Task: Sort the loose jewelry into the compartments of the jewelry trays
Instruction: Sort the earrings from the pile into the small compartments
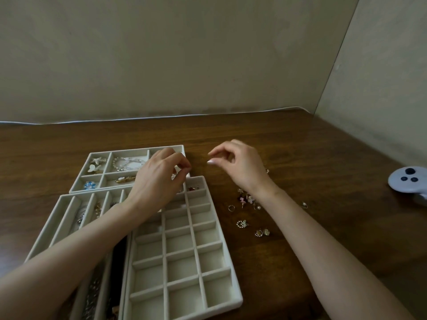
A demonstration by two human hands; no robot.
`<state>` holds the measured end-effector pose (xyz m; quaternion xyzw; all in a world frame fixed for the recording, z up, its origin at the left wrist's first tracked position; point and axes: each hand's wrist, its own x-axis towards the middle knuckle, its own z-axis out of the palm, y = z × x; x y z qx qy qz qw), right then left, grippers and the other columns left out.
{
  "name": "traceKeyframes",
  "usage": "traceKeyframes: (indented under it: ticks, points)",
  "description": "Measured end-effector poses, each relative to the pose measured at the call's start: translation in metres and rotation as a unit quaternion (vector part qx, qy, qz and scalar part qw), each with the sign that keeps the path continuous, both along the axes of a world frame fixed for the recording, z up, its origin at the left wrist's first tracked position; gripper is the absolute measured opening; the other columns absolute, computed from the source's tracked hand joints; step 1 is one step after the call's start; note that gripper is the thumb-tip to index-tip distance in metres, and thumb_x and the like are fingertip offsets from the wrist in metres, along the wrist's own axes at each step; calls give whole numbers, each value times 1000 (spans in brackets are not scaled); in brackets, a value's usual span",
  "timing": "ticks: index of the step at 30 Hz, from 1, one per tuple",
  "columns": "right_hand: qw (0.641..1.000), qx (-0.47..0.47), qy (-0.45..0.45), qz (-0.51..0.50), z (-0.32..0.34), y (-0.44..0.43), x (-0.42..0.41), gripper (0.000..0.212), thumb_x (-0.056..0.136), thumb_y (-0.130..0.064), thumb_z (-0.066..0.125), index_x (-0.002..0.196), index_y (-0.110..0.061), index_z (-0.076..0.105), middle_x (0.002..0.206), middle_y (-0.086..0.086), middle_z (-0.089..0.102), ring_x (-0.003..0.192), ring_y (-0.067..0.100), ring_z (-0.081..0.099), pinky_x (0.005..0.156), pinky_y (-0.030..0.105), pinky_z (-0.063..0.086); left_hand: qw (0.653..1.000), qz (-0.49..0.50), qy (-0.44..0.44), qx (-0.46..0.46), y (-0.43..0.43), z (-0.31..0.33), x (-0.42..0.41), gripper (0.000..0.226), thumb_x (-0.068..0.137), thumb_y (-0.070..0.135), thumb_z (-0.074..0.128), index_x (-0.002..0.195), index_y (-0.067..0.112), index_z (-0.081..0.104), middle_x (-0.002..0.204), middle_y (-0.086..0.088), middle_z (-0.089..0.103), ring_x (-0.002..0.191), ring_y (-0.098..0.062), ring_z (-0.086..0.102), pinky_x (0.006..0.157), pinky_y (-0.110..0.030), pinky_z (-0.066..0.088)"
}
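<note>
Hovering over the far corner of the grid tray (180, 266), the left hand (159, 179) has its fingers (184, 166) drawn into a tight pinch. Whether a tiny piece sits between them I cannot tell from here. The right hand (242, 167) hangs level with them, just to their right, above the bare bench (300, 158). Its thumb and forefinger are curled nearly together, and again nothing shows in them.

The loose jewelry (248, 200) lies scattered on the bench beneath the right wrist, nearer the person than either set of fingertips. A dark red piece (193, 188) already rests in the cell just under the left fingers.

To my eye this is a placing moment. The piece should be lowered well inside one cell before the pinch opens, so it cannot bounce over a divider, and matching earrings should be kept together.
</note>
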<state>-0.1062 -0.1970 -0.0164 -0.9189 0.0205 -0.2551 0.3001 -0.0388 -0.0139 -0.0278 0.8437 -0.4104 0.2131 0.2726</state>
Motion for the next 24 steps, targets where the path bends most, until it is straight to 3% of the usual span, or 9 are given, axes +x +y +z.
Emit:
traceKeyframes:
  ticks: [2,6,9,11,14,17,19,24]
  points:
    - [998,-20,26,-61,7,-19,-4,18,86,-24,65,103,-21,67,99,-8,58,83,3,53,73,15,43,1000,-1,0,-2,0,0,0,6,86,16,64,91,14,67,91,0,59,75,-13,55,56,-17,35]
    - [980,-20,152,-127,11,-49,-14,12,86,-21,66,97,-20,68,104,-5,64,93,7,57,77,22,42,1000,-4,-3,-2,0,0,-1,6,86,15,64,91,14,67,91,-1,59,75,-12,54,57,-22,37]
    - [970,4,211,-118,12,-56,-18,11,82,-23,70,93,-19,70,104,-4,65,94,12,61,66,18,41,1000,-7,0,-3,-1,-1,-1,5,86,14,65,90,14,67,90,-1,59,75,-13,54,59,-24,38]
    - [968,4,227,-110,14,-57,-19,13,80,-24,72,92,-18,70,104,-4,64,94,12,61,63,19,41,1000,-6,0,-5,-1,-1,-1,5,86,14,65,90,14,67,91,-1,59,75,-13,54,59,-24,38]
    - [965,6,246,-87,14,-54,-19,9,80,-18,72,89,-18,71,101,-3,65,96,11,59,84,36,52,1000,-5,1,-4,-1,-1,0,5,86,14,65,89,14,67,91,-1,59,74,-12,54,57,-19,35]
    - [960,6,270,-72,14,-51,-20,18,83,-7,68,92,-22,71,103,-5,60,101,11,56,94,39,48,1000,-9,2,-1,-1,-1,-1,5,86,14,64,90,13,67,91,-1,59,74,-12,54,57,-15,34]
    - [960,-2,274,-61,14,-50,-20,23,83,-4,67,95,-24,71,103,-6,58,102,11,54,94,37,47,1000,-12,1,0,0,0,-1,5,86,14,65,90,14,67,91,-1,59,74,-12,55,57,-16,35]
    - [963,-30,263,-50,12,-51,-18,13,79,-11,72,83,-22,67,96,-5,61,96,11,58,86,33,49,999,-32,12,-6,-1,-1,-1,6,86,15,64,92,15,67,91,1,58,74,-11,55,60,-25,44]
